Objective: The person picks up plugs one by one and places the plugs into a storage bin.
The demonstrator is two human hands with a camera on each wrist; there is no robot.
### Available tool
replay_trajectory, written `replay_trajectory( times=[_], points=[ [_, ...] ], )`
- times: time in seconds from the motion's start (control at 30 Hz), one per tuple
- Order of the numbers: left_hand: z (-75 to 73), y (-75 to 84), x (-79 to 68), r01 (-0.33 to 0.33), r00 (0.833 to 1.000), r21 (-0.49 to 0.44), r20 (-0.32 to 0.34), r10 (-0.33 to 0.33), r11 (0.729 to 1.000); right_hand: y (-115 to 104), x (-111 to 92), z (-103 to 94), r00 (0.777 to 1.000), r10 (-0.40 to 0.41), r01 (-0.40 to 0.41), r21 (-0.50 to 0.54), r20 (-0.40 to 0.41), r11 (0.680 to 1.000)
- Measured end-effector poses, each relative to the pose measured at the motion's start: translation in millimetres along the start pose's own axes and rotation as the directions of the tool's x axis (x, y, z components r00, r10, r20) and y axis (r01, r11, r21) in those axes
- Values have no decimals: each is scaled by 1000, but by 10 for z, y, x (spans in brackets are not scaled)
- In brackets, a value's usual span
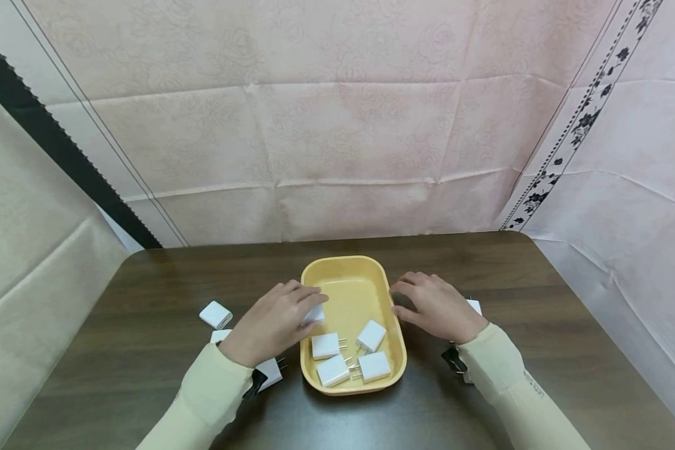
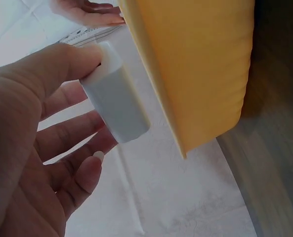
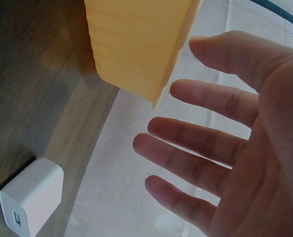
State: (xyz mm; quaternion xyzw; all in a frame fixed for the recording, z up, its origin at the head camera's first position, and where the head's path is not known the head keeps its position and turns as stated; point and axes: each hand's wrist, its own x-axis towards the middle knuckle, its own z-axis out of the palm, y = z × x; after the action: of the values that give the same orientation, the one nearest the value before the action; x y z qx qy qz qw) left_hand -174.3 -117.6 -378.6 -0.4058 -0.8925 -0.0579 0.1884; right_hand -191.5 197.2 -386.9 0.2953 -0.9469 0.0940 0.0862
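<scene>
My left hand [image 1: 275,322] pinches a white USB charger plug [image 2: 117,101] between thumb and fingers, at the left rim of the yellow tray [image 1: 345,300]. Inside that tray, toward its near end, lie several more white charger plugs [image 1: 327,345] with metal prongs. On the other side, my right hand [image 1: 435,306] hovers by the tray's right rim with fingers spread and holding nothing. Its thumb and index fingertips [image 3: 178,89] are close to the rim in the right wrist view. Below this hand, a white charger plug [image 3: 33,195] with a USB port sits on the table.
Left of the tray, white charger plugs [image 1: 215,315] lie on the dark wooden table [image 1: 146,350], some partly hidden behind my left forearm. More white plug [image 1: 475,306] shows past my right hand. A patterned cloth [image 1: 337,137] hangs along the table's back edge.
</scene>
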Motion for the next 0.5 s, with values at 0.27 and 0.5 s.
replay_trajectory(
  times=[0.27,0.5],
  points=[
    [32,42,16,-10,998,-18,61,11,1000,-1,3,0,1000,10,-10,0,16,1000],
    [50,48,18,-18,997,-24,74,20,1000,3,13,2,1000,12,-12,-1,20,1000]
  ],
)
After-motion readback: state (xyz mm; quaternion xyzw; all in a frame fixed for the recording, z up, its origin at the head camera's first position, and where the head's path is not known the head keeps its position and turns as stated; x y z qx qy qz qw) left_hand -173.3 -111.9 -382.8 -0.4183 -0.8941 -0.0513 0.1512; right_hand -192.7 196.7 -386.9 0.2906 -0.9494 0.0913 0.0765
